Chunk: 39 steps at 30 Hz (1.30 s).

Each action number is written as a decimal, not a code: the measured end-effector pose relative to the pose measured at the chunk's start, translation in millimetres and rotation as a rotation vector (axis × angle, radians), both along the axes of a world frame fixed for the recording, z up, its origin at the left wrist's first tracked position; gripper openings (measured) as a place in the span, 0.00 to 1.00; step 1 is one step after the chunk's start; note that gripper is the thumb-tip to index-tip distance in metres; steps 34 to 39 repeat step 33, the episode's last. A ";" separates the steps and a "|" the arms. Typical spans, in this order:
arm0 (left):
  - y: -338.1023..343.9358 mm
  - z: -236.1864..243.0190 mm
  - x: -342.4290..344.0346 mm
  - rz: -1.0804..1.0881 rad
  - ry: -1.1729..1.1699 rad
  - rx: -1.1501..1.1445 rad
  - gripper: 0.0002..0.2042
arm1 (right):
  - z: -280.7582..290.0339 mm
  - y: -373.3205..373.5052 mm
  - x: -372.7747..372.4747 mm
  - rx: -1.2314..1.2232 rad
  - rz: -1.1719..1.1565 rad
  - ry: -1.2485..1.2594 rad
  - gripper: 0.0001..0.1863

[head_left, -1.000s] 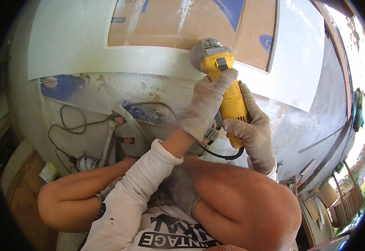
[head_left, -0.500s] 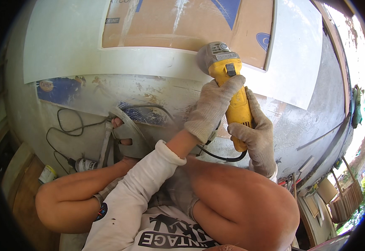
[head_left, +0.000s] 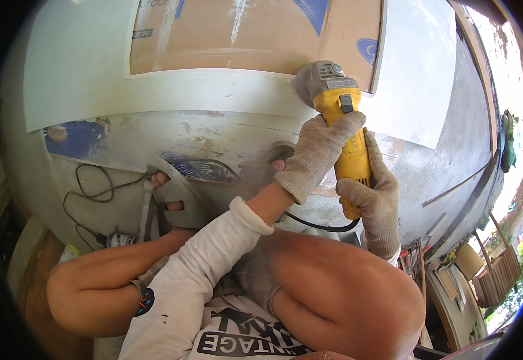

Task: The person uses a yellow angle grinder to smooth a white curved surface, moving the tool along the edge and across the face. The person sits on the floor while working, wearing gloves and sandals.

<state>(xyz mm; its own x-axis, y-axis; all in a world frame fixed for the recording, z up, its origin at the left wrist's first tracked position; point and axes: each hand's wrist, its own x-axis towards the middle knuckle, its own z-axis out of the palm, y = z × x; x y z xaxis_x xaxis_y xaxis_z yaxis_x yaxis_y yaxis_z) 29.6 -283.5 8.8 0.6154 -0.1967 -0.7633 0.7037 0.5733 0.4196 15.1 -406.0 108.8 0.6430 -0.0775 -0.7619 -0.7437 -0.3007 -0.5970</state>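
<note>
Both my gloved hands grip a yellow angle grinder (head_left: 352, 153) with a grey head. My left hand (head_left: 324, 150) closes around its body just behind the head, thumb beside the black switch. My right hand (head_left: 374, 195) wraps the rear end, where the black cord comes out. The grinder's head meets the lower border of a white sheet panel (head_left: 207, 90), close to the right corner of its rectangular opening. Brown cardboard (head_left: 261, 45) shows through that opening. Whatever disc is fitted stays hidden or blurred by the head. Hazy dust hangs left of my left glove.
My feet, in grey slippers (head_left: 180, 189), stand by the panel's near edge. A dark cord (head_left: 102, 195) loops on the grey floor at left, near a bottle (head_left: 120, 240). Worn blue printed cardboard (head_left: 78, 138) lies under the panel. Wooden furniture (head_left: 495, 282) stands at far right.
The grinder and both hands have shifted right along the opening's lower border. My head view has turned slightly, and more of my other foot shows beside the left glove.
</note>
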 end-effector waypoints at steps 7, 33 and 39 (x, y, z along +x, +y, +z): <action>-10.2 -1.9 0.1 -0.023 -0.009 -0.026 0.23 | 2.0 -4.9 -3.0 -0.025 -0.053 0.018 0.55; 19.0 32.3 -10.3 -0.052 0.010 0.140 0.27 | 11.4 8.5 -23.7 0.228 -0.102 0.058 0.61; 19.0 32.3 -10.3 -0.052 0.010 0.140 0.27 | 11.4 8.5 -23.7 0.228 -0.102 0.058 0.61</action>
